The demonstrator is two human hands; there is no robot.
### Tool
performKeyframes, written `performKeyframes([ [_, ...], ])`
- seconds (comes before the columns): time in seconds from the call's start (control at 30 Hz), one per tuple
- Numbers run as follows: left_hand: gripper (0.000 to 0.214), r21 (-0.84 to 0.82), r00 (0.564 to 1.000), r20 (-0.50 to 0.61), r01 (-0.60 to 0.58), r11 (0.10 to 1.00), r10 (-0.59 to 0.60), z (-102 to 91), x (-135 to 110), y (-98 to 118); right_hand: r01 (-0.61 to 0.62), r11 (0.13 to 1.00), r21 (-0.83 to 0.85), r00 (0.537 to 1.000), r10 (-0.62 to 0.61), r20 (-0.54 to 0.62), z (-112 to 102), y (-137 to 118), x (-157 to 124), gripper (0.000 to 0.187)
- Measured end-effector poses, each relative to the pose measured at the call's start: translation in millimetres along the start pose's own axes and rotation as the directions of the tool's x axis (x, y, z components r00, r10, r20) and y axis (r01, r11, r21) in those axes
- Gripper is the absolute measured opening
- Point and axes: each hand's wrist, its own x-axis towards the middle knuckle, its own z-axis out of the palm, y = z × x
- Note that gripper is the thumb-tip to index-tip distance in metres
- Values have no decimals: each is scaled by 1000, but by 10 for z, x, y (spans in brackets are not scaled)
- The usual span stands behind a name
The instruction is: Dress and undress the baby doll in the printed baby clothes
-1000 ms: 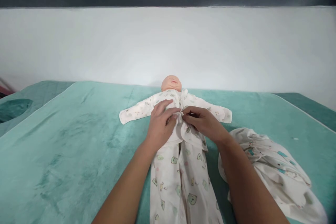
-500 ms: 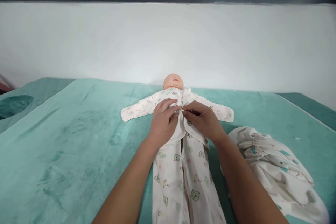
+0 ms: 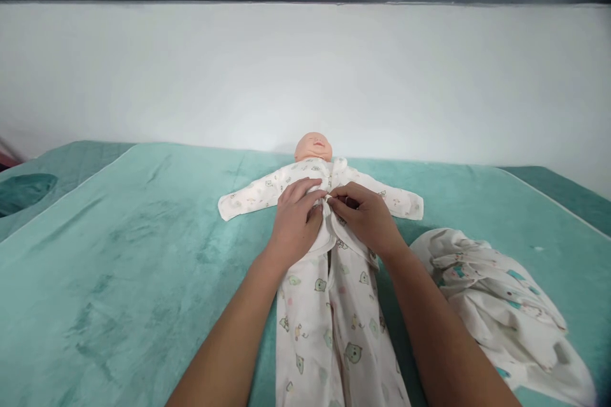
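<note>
A baby doll lies on its back, head toward the wall. It wears a white printed baby shirt with both sleeves spread sideways, and white trousers with green animal prints stretch toward me. On the chest, my left hand rests over the shirt's left front, index finger and thumb closed on the cloth near the opening. My right hand pinches the front edge just beside it, fingertips almost meeting the left ones. Whatever small fastening lies between the fingertips is hidden. Below the hands, the shirt's lower fronts hang apart.
A crumpled white cloth with teal prints lies to the right of my right forearm. Green bedding covers the surface beneath everything. Behind the doll's head rises a white wall, with a dark band along its top.
Both hands stay at the same place on the shirt, with only a slight shift of the right fingers. The whole view has moved a few pixels.
</note>
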Motion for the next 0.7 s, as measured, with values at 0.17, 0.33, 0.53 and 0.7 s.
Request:
performKeyframes([
  [0.17,39,-13,1000,-6,-1,1000,1,6,-10,-13,-100,994,53,995,99,15,1,-16,-1,19],
  [0.33,40,-7,1000,-6,-4,1000,4,6,-11,-9,-150,986,71,988,151,-7,23,-46,7,25],
  [0.53,45,-9,1000,-10,-27,1000,27,7,-10,-5,-175,976,133,984,179,-21,22,-62,1,30],
  [0.7,39,-41,999,-32,-8,999,7,2,-16,2,-189,971,147,981,193,-14,10,-60,4,29],
])
